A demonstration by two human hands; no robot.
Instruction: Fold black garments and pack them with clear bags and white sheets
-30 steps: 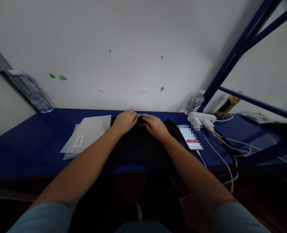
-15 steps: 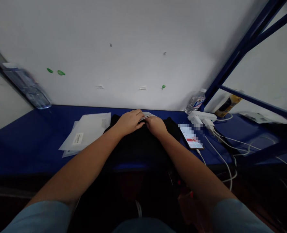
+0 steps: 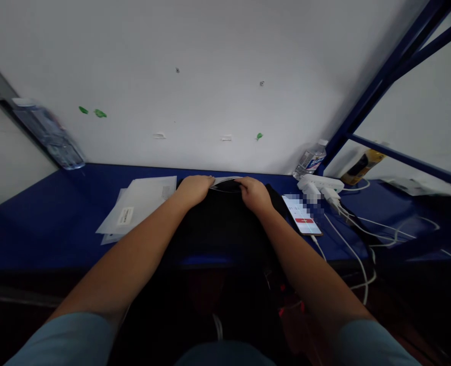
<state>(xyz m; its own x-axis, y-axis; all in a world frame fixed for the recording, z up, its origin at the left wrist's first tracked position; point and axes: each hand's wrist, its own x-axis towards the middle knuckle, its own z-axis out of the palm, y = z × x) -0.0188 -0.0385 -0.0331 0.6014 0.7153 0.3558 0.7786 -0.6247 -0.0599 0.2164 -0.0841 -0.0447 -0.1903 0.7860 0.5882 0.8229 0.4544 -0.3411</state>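
Note:
A soft black cloth item [image 3: 221, 223] lies on the blue tabletop in front of me; its exact kind is hard to make out. At its far edge is an opening with a pale grey rim [image 3: 227, 179], parted in the middle. My left hand [image 3: 195, 191] is closed on the left end of that rim, thumb and fingers together. On the other end, my right hand [image 3: 255, 195] pinches the edge with its fingertips. Part of the fingers of both hands is hidden. Left of the cloth lie translucent white plastic sleeves [image 3: 141, 195] with a barcode label.
A phone [image 3: 301, 216] on a charging cable lies right of the cloth. Behind it are a white power strip [image 3: 320, 182] and a clear bottle [image 3: 311, 160]. A large bottle [image 3: 52, 137] leans at the left. Blue frame bars [image 3: 378, 86] rise at the right.
My hands have moved apart along the far edge of the black cloth. The pale-rimmed opening between them is now spread wider. The view has shifted slightly.

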